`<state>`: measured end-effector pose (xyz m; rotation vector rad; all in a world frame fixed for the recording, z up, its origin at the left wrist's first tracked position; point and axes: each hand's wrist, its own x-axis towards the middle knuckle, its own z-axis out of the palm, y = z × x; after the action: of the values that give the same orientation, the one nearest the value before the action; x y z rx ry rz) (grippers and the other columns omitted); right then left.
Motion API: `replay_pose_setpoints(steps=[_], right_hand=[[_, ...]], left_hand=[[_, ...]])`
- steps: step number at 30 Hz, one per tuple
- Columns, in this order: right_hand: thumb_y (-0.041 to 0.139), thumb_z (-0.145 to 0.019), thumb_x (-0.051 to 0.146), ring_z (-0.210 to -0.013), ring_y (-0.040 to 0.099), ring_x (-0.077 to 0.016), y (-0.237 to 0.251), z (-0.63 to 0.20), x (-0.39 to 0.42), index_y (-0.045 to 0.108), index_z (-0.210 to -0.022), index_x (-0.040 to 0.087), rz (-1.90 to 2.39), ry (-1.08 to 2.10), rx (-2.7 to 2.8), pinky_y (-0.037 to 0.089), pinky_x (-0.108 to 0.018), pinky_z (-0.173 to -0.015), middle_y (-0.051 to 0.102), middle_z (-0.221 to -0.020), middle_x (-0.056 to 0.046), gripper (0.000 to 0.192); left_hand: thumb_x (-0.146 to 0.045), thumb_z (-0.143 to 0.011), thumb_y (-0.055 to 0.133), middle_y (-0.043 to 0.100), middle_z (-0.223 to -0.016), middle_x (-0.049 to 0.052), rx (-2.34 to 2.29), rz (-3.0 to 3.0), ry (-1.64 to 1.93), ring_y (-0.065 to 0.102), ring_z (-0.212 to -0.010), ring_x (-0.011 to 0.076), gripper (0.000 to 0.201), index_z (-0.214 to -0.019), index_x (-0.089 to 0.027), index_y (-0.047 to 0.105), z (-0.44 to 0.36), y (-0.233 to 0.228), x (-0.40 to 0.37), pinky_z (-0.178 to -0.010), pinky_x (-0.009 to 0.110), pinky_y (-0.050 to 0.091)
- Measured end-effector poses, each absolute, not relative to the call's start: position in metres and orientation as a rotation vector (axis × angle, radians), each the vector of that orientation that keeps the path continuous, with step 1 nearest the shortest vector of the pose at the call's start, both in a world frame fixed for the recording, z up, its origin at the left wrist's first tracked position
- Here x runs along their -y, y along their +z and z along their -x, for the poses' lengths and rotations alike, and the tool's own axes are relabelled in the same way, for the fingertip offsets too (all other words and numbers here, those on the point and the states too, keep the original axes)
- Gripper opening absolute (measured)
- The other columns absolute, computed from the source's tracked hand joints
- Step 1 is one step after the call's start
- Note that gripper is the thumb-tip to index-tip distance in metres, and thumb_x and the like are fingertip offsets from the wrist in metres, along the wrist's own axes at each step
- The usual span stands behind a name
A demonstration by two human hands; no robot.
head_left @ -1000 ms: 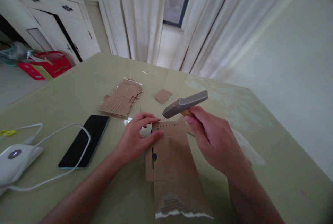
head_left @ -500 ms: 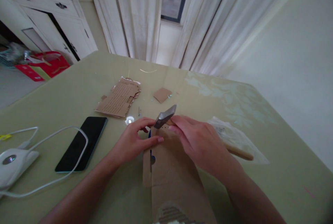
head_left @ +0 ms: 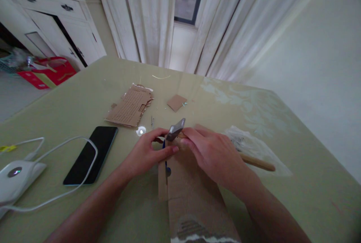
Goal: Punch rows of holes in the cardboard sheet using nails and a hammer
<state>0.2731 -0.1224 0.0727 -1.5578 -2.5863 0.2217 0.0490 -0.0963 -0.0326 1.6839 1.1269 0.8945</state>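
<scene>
My right hand (head_left: 213,152) grips a hammer just below its grey metal head (head_left: 175,130). Its wooden handle (head_left: 256,162) sticks out to the right behind my wrist. The head is down at the far edge of a long brown cardboard strip (head_left: 191,190) lying on the green table (head_left: 70,100). My left hand (head_left: 146,152) presses on the strip's far left corner, fingertips right beside the hammer head. Something small and blue (head_left: 166,167) shows at the strip's left edge, under my left hand.
A black phone (head_left: 90,154) lies to the left with a white cable (head_left: 56,152) looped over it, leading to a white device (head_left: 17,175). Perforated cardboard (head_left: 129,105) and a small cardboard square (head_left: 176,102) lie farther back. A clear plastic bag (head_left: 254,147) is at the right.
The hammer came down from a raised position above the strip to its far edge, where the head now rests low. My left hand has stayed on the strip's corner.
</scene>
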Motion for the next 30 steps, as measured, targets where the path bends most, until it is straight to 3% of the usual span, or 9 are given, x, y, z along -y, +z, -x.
replay_pose_setpoints(steps=[4,10,14,19,24,30], right_hand=[[0.047,-0.116,0.032,-0.096,0.076,-0.0281,0.079,-0.295,0.115,0.071,-0.121,0.024,1.599,0.239,2.407,0.047,-0.037,-0.082,0.081,-0.109,-0.007,0.025],[0.052,-0.113,0.035,-0.09,0.074,-0.0278,0.08,-0.325,0.096,0.069,-0.111,0.022,1.702,0.224,2.172,0.042,-0.035,-0.077,0.079,-0.097,-0.005,0.022],[0.053,-0.112,0.037,-0.08,0.07,-0.0243,0.084,-0.328,0.094,0.069,-0.108,0.022,1.695,0.208,2.115,0.04,-0.033,-0.073,0.076,-0.088,-0.003,0.022],[0.053,-0.113,0.036,-0.084,0.072,-0.0237,0.09,-0.328,0.098,0.072,-0.111,0.022,1.652,0.257,2.114,0.042,-0.033,-0.075,0.079,-0.093,-0.004,0.024],[0.053,-0.113,0.037,-0.086,0.072,-0.0245,0.094,-0.33,0.102,0.074,-0.116,0.021,1.653,0.277,2.132,0.043,-0.034,-0.076,0.08,-0.096,-0.005,0.026],[0.053,-0.113,0.037,-0.084,0.072,-0.0237,0.097,-0.333,0.106,0.074,-0.113,0.021,1.649,0.26,2.125,0.043,-0.033,-0.076,0.08,-0.093,-0.005,0.026]], left_hand=[[-0.05,-0.092,0.08,0.079,-0.123,0.005,-1.1,-1.668,0.817,0.072,-0.11,0.0266,0.044,-0.129,-0.026,0.074,-0.054,-0.027,0.104,-0.095,0.037,0.058],[-0.041,-0.093,0.077,0.074,-0.134,0.005,-0.972,-1.669,0.68,0.069,-0.122,0.0274,0.046,-0.136,-0.028,0.07,-0.064,-0.02,0.124,-0.108,0.04,0.056],[-0.049,-0.094,0.077,0.071,-0.142,0.006,-0.979,-1.67,0.677,0.067,-0.126,0.028,0.05,-0.139,-0.03,0.069,-0.06,-0.022,0.121,-0.111,0.041,0.054],[-0.053,-0.11,0.05,0.079,-0.123,0.008,-1.134,-1.685,0.927,0.072,-0.112,0.0255,0.041,-0.123,-0.024,0.077,-0.054,-0.039,0.094,-0.096,0.038,0.058],[-0.035,-0.11,0.056,0.079,-0.113,0.009,-1.136,-2.109,0.995,0.069,-0.106,0.0247,0.029,-0.117,-0.024,0.082,-0.061,-0.063,0.077,-0.095,0.039,0.054],[-0.027,-0.103,0.07,0.076,-0.13,0.011,-1.023,-2.389,0.805,0.064,-0.117,0.0291,0.027,-0.128,-0.028,0.081,-0.071,-0.074,0.081,-0.101,0.047,0.055]])
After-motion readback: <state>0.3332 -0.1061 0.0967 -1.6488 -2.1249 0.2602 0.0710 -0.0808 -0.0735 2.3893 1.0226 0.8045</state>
